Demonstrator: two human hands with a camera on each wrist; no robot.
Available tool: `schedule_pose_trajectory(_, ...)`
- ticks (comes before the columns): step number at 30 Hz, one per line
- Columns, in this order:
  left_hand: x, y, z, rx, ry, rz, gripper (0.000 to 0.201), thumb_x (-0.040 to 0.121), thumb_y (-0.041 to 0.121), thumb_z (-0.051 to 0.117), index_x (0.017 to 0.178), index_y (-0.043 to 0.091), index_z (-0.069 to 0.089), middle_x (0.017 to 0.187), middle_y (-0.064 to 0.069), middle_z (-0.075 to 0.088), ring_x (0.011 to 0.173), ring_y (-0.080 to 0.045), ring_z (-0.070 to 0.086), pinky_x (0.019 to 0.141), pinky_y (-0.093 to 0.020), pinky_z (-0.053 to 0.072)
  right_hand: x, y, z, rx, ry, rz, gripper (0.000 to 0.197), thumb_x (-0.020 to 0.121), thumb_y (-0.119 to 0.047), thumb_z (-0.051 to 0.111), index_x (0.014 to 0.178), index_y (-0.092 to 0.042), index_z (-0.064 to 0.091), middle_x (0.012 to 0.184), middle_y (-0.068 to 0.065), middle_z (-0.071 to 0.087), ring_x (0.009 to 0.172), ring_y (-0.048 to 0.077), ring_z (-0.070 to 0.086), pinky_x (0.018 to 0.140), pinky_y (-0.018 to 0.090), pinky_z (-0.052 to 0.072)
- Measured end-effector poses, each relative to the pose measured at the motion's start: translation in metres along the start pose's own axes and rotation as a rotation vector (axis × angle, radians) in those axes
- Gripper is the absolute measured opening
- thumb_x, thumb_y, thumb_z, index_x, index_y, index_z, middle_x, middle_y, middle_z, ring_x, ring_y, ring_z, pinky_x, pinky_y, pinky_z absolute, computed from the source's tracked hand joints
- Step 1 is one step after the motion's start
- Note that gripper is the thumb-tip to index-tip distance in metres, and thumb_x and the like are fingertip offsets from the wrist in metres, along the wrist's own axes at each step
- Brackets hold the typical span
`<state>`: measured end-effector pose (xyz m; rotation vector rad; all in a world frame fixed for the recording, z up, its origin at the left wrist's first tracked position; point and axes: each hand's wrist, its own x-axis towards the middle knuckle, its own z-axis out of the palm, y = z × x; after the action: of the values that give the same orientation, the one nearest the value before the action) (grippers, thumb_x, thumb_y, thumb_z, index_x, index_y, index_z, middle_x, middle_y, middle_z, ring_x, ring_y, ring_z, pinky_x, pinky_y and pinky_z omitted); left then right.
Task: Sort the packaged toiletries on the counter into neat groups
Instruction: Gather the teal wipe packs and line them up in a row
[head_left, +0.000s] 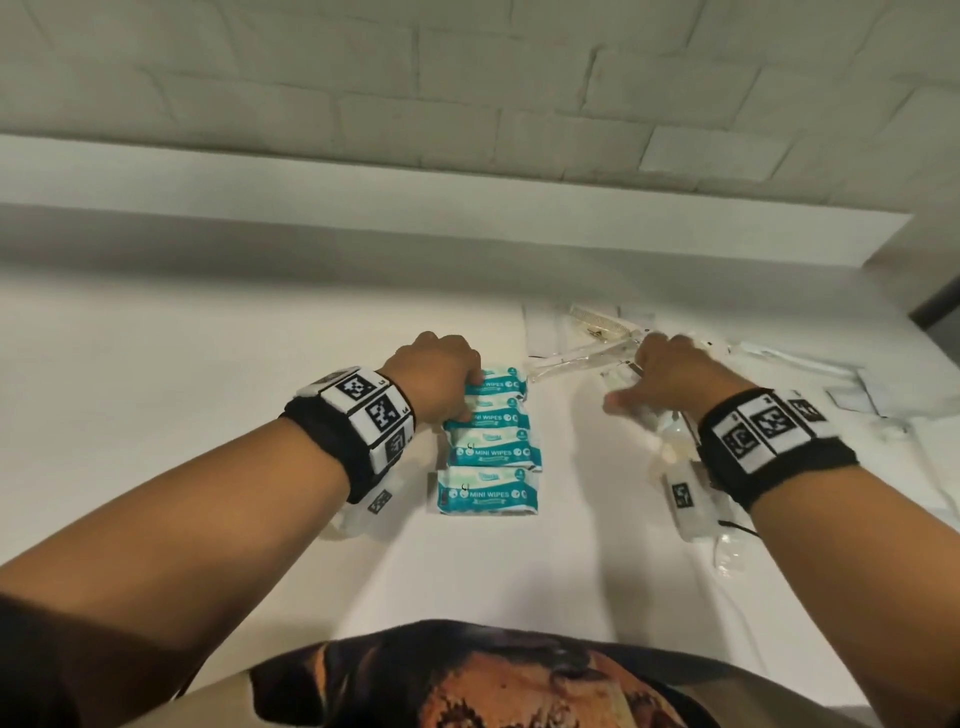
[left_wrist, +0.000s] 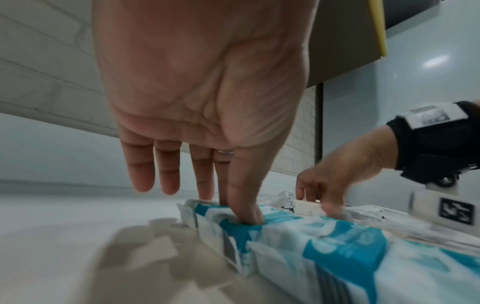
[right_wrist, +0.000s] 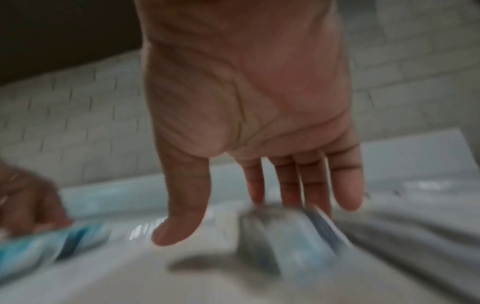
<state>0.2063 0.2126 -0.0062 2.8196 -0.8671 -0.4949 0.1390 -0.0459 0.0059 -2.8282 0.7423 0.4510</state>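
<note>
Four teal-and-white wipe packs (head_left: 491, 452) lie in a column on the tabletop (head_left: 208, 364). The nearest two read "MINI WIPES" in white capitals. On the two farther packs only "WIPES" is clear. Both wristbands (head_left: 371, 410) carry black-and-white square code markers, without readable words.

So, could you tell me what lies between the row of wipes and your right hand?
Mostly bare counter, in the head view; a clear packet lies across the far end.

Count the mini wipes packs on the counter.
4, in one overlapping column: farthest pack and second pack, both partly covered by the left hand, then third pack and nearest pack. The hand may hide more.
</note>
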Motion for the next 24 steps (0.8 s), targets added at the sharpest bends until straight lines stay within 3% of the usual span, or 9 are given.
schedule_pose_trajectory(2,0.002,0.003,-0.002,0.046,-0.009,0.010,0.044,0.077,0.032,0.077,0.117,0.024,0.060,0.124,0.002,0.053,0.115,-0.022,0.045,0.093,-0.037,0.044,-0.003,0.004,0.008,0.001,-0.043,-0.033,0.073,0.065,-0.042,0.082,0.120,-0.016,0.042,0.114,0.007,0.054,0.099,0.025,0.056,0.080,0.036,0.050)
schedule_pose_trajectory(5,0.002,0.005,-0.004,0.078,-0.021,0.021,0.045,0.078,0.031,0.076,0.119,0.022,0.059,0.125,0.001,0.051,0.114,-0.023,0.046,0.094,-0.037,0.044,-0.011,0.001,0.000,0.027,-0.029,-0.080,0.047,0.076,-0.025,0.076,0.112,-0.010,0.051,0.104,0.009,0.064,0.084,0.020,0.058,0.063,0.028,0.044)
schedule_pose_trajectory(10,0.000,0.008,-0.004,0.097,-0.024,0.042,0.045,0.080,0.029,0.075,0.121,0.018,0.060,0.126,-0.002,0.049,0.112,-0.023,0.049,0.094,-0.036,0.045,-0.018,-0.009,-0.005,0.349,-0.267,-0.117,0.015,0.091,-0.014,0.063,0.099,-0.003,0.069,0.095,0.014,0.072,0.076,0.020,0.069,0.067,0.029,0.058)
schedule_pose_trajectory(12,-0.001,0.010,-0.005,0.100,-0.030,0.044,0.045,0.081,0.028,0.074,0.122,0.017,0.059,0.126,-0.003,0.049,0.111,-0.023,0.051,0.092,-0.034,0.046,-0.011,-0.010,-0.003,0.244,-0.229,-0.044,0.017,0.092,-0.008,0.058,0.101,-0.001,0.070,0.094,0.015,0.074,0.082,0.023,0.072,0.076,0.034,0.060)
schedule_pose_trajectory(15,-0.001,0.011,-0.007,0.102,-0.031,0.042,0.043,0.081,0.027,0.073,0.121,0.015,0.060,0.125,-0.004,0.050,0.110,-0.023,0.053,0.091,-0.036,0.047,-0.006,-0.011,-0.003,0.213,-0.203,-0.016,0.021,0.094,-0.011,0.054,0.101,0.001,0.070,0.090,0.016,0.073,0.077,0.024,0.071,0.074,0.033,0.060)
schedule_pose_trajectory(18,-0.001,0.010,-0.006,0.090,-0.031,0.036,0.043,0.081,0.025,0.073,0.120,0.016,0.060,0.125,-0.003,0.051,0.109,-0.023,0.054,0.090,-0.034,0.048,-0.010,-0.011,-0.002,0.250,-0.233,-0.078,0.027,0.094,-0.031,0.058,0.101,-0.007,0.066,0.094,0.010,0.072,0.082,0.022,0.070,0.078,0.034,0.059)
schedule_pose_trajectory(20,-0.001,0.010,-0.006,0.073,-0.030,0.034,0.043,0.081,0.025,0.074,0.120,0.016,0.060,0.125,-0.003,0.051,0.109,-0.022,0.054,0.089,-0.032,0.047,-0.018,-0.013,-0.001,0.155,-0.278,-0.137,0.036,0.083,-0.043,0.070,0.105,-0.017,0.059,0.098,0.003,0.067,0.085,0.019,0.066,0.080,0.035,0.058)
schedule_pose_trajectory(22,-0.001,0.010,-0.005,0.058,-0.028,0.035,0.043,0.080,0.025,0.074,0.120,0.017,0.060,0.125,-0.002,0.051,0.109,-0.022,0.053,0.088,-0.032,0.046,-0.022,-0.019,0.000,-0.013,-0.278,-0.184,0.046,0.073,-0.038,0.078,0.110,-0.021,0.055,0.104,0.000,0.065,0.086,0.016,0.063,0.079,0.033,0.056)
schedule_pose_trajectory(24,-0.001,0.010,-0.005,0.049,-0.027,0.035,0.044,0.080,0.025,0.074,0.121,0.017,0.060,0.125,-0.002,0.050,0.109,-0.022,0.053,0.089,-0.032,0.046,-0.025,-0.031,-0.007,0.020,-0.223,-0.280,0.042,0.077,-0.029,0.075,0.114,-0.022,0.056,0.105,-0.003,0.064,0.083,0.010,0.062,0.071,0.025,0.053)
